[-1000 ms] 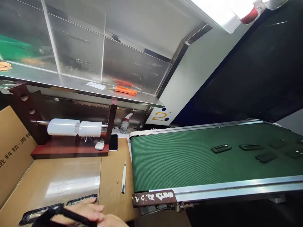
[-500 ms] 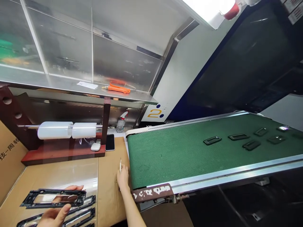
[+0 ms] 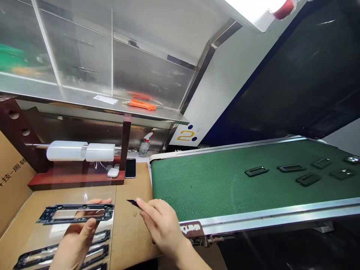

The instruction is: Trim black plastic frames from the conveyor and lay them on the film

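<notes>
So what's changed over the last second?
The right hand has picked the slim white knife up off the cardboard and turned it, tip leftward, toward the black frame. The left hand has raised that frame. The white rolls, phone and orange tool stayed put.

The right hand (image 3: pixel 165 221) hid all but the dark tip of a pointed tool (image 3: pixel 132 203), while the left hand (image 3: pixel 74 242) covered part of the held black frame's (image 3: pixel 75 207) lower side. Toward the table's (image 3: pixel 126 240) near edge, the left wrist masked the middles of other frames (image 3: pixel 30 257), the lowest cut off by the view's bottom. Small dark parts (image 3: pixel 321 162) near the green belt's (image 3: pixel 202 187) right end were too blurred to make out.
</notes>
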Motion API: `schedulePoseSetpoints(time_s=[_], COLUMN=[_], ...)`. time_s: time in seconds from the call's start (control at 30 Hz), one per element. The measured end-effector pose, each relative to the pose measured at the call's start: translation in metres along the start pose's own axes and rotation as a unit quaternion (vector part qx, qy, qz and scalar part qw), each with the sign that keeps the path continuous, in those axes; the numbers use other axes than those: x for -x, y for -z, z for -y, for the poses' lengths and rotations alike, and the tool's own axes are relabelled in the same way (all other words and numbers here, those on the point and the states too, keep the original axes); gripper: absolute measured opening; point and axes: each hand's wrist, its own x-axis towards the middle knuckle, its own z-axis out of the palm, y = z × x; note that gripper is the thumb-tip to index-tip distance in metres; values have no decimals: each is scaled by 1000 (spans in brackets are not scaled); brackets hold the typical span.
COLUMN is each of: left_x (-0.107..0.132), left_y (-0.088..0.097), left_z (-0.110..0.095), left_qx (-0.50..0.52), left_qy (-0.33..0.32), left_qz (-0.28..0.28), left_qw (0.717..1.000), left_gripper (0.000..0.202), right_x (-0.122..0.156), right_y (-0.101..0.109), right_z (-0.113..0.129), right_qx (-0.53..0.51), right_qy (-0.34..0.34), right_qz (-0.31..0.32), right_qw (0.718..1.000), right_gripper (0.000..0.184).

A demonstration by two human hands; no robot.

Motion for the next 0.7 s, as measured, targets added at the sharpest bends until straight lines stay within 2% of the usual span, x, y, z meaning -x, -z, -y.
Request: schedulePoseSetpoints(time_s=[0.1, 0.2, 0.37, 0.53, 0.7], left_x=[15, 32, 49, 55, 59], left_y=[-12, -28, -48, -54, -60], left_z=[-6, -16, -25, -23, -22], left_qx=[42, 51, 16, 5, -1], left_qy=[46, 44, 3, -26, -23], left_qz=[18, 5, -12, -25, -35], left_qw=[998, 998, 1000, 999, 999], left_gripper=[63, 60, 59, 55, 56], right_x=[-7, -11, -13, -10, -5], right_y=[26, 39, 48, 55, 59], right_z=[5, 4, -2, -8, -15], right_qx=[-9, -6, -29, -54, -62], right_qy=[49, 77, 90, 78, 72], right_qz=[-11, 2, 24, 43, 44], right_qw=[999, 997, 995, 995, 995], right_gripper=[32, 30, 30, 30, 31])
